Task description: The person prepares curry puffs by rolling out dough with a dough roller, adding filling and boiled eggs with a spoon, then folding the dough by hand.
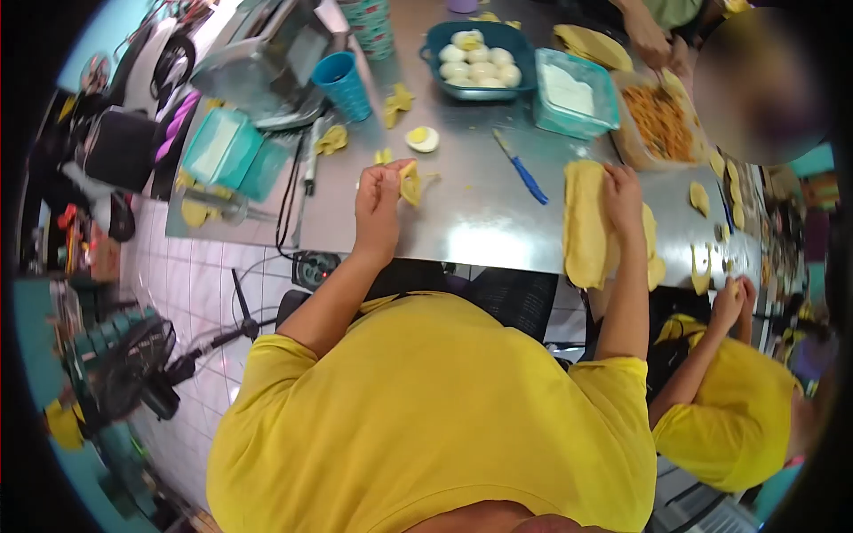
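Note:
My left hand [378, 209] is raised over the front part of the metal table, pinching a small scrap of yellow dough [410, 185] between thumb and fingers. On the right, my right hand [624, 197] grips the edge of a long flat sheet of yellow dough [584, 226], which reaches the table's front edge. Beyond my left hand lies half a boiled egg [422, 139], yolk side up. A knife with a blue handle [530, 182] rests on the table between my hands.
Boiled eggs fill a dark blue container [435, 78] at the back. Beside it are a teal tub of white powder [573, 124] and a tub of orange shredded filling [657, 120]. A blue cup [342, 86] and a dough machine [258, 80] stand left. Co-workers' hands [729, 304] work at right.

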Motion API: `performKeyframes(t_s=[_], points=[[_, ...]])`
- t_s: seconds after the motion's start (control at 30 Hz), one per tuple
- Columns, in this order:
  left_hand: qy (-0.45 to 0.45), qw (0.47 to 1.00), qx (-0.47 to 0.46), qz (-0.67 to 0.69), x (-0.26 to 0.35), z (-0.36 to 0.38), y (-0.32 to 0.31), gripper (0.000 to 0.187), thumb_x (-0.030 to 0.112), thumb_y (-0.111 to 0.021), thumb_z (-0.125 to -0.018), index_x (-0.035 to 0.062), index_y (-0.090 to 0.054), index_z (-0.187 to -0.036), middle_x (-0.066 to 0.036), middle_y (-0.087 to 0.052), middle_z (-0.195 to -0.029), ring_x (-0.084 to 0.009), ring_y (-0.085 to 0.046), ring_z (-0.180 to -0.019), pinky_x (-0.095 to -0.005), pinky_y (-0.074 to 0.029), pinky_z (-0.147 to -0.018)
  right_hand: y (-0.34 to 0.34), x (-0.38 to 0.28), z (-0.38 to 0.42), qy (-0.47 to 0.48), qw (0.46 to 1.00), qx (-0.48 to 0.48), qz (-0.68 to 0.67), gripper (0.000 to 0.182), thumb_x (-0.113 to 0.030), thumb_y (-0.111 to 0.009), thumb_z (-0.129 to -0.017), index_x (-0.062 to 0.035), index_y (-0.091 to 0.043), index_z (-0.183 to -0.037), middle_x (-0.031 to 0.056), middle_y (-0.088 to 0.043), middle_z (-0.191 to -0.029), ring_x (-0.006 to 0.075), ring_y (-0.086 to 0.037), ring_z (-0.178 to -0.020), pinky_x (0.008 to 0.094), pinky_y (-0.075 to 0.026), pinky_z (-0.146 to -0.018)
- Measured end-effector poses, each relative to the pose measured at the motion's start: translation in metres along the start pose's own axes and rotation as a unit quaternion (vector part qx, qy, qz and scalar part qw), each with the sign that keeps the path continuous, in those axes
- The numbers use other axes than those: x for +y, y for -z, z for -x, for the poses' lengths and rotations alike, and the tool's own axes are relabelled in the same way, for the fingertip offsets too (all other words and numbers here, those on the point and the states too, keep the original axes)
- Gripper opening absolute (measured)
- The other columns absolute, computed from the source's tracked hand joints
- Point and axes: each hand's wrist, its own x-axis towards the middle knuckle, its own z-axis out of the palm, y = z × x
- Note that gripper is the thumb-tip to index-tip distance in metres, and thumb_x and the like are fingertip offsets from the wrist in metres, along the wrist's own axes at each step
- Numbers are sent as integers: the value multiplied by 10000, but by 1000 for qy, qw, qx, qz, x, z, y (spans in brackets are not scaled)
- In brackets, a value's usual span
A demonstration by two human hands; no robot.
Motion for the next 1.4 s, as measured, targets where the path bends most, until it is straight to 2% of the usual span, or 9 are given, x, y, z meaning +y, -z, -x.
performKeyframes(t_s=[0.3, 0.53, 0.6, 0.77, 0.83, 0.9, 1.03, 1.23, 1.4], points=[[-26, 990, 65, 123, 28, -77, 61, 210, 243, -455, -978, 37, -440, -1014, -135, -604, -996, -188, -608, -875, -332, -492, -810, 15, -10, -13, -70, 995, -67, -15, 89, -60, -632, -771, 5, -618, -831, 141, -582, -844, 274, -586, -740, 359, -476, -693], [-128, 903, 21, -410, -4, -118, 90, 219, 206, -595, -867, 14, -544, -959, -157, -603, -972, -325, -591, -833, -385, -464, -760, 17, -6, -3, -72, 995, -52, -51, 87, -57, -604, -772, 8, -579, -824, 159, -563, -795, 296, -563, -765, 368, -454, -698], [-246, 724, -35, -643, -28, -114, 101, 190, 145, -587, -838, 12, -557, -971, -181, -584, -1014, -374, -565, -896, -434, -455, -803, 20, -13, -1, -92, 992, -45, -75, 86, -56, -605, -767, 11, -578, -813, 157, -555, -788, 306, -555, -769, 371, -448, -701], [-166, 726, -59, -665, -30, -121, 96, 243, -62, -557, -686, -33, -548, -927, -236, -559, -969, -384, -547, -929, -449, -445, -823, 23, -13, 3, -15, 999, -39, 15, 82, -43, -610, -742, 26, -574, -767, 158, -519, -762, 346, -522, -789, 378, -428, -710], [-203, 770, -86, -598, -24, -120, 85, 264, -71, -532, -693, -24, -546, -953, -228, -555, -982, -388, -538, -935, -454, -442, -824, 26, -9, 4, 13, 999, -39, -8, 88, -51, -601, -765, 21, -586, -812, 139, -548, -773, 298, -545, -771, 354, -430, -712], [-274, 796, -104, -529, -13, -114, 62, 251, -13, -543, -733, -18, -538, -984, -217, -533, -1031, -395, -527, -941, -461, -439, -822, 24, -5, 11, -102, 982, -53, -152, 98, -76, -584, -815, 14, -589, -852, 73, -574, -780, 179, -540, -751, 296, -421, -706], [-235, 779, -141, -565, -17, -135, 23, 317, 75, -559, -802, -31, -519, -1098, -209, -487, -1119, -373, -534, -1023, -431, -492, -837, 33, -8, 18, -151, 948, -105, -260, 104, -100, -526, -901, -3, -559, -883, -17, -529, -790, 62, -465, -752, 208, -384, -690], [-53, 715, -217, -662, -26, -163, 10, 294, 43, -537, -811, -41, -530, -1092, -226, -487, -1139, -387, -514, -1101, -428, -506, -832, 48, -22, 34, -155, 944, -103, -271, 129, -141, -526, -934, -22, -519, -886, -19, -515, -797, 57, -454, -748, 203, -376, -702], [-138, 753, -134, -629, -30, -150, 11, 235, 10, -529, -793, -31, -553, -1023, -204, -520, -1068, -369, -560, -988, -428, -512, -797, 51, -26, 41, -159, 935, -68, -311, 148, -167, -542, -935, -27, -527, -891, -12, -528, -812, 65, -454, -755, 212, -375, -722]])
